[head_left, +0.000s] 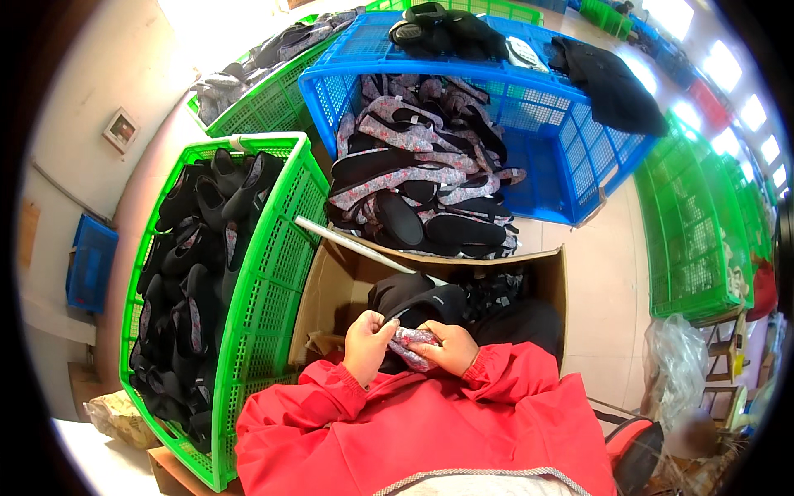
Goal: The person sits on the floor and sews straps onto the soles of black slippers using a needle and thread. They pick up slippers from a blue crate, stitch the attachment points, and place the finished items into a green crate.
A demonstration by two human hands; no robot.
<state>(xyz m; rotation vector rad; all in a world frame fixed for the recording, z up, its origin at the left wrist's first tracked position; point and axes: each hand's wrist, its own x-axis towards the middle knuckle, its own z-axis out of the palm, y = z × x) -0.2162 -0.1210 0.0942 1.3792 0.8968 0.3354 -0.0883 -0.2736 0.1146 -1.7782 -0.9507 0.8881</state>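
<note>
My left hand and my right hand both grip a small flower-patterned slipper with a black sole, held above an open cardboard box. Red jacket sleeves cover both forearms. Dark slippers lie inside the box just beyond my hands. A blue crate ahead holds a heap of patterned and black slippers. To my left a green crate is filled with black slippers.
A white rod lies across the box's far left corner. More green crates stand at far left and at right. A black garment drapes over the blue crate's rim. A clear plastic bag sits at right.
</note>
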